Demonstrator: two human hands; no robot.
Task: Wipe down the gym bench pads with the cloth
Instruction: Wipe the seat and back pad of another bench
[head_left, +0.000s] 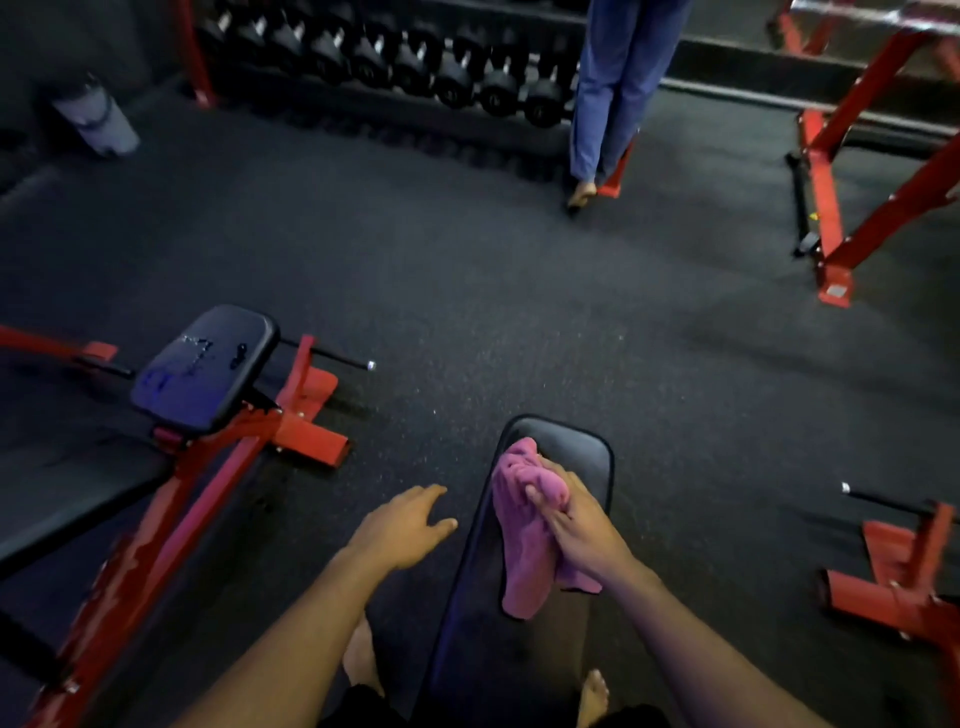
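The right hand reaches forward from the near right, forearm angled up toward the middle of the view, and its fingers curl round a bunched pink cloth, gripping it against the black bench pad. The cloth lies on the left half of that pad, its far end crumpled near the pad's rounded far edge and its near end trailing flat toward the person. The left hand hovers just left of the pad over the dark floor, palm down, fingers loosely spread and holding nothing (the fingertips point toward the pad's left edge but do not touch it). Two bare feet show on the floor at the near edge, one on each side of the bench.

To the left stands a second bench with a red frame, its dark pad tilted. Far off, a rack of dumbbells runs along the wall, and another person's blue trouser legs stand beside it.
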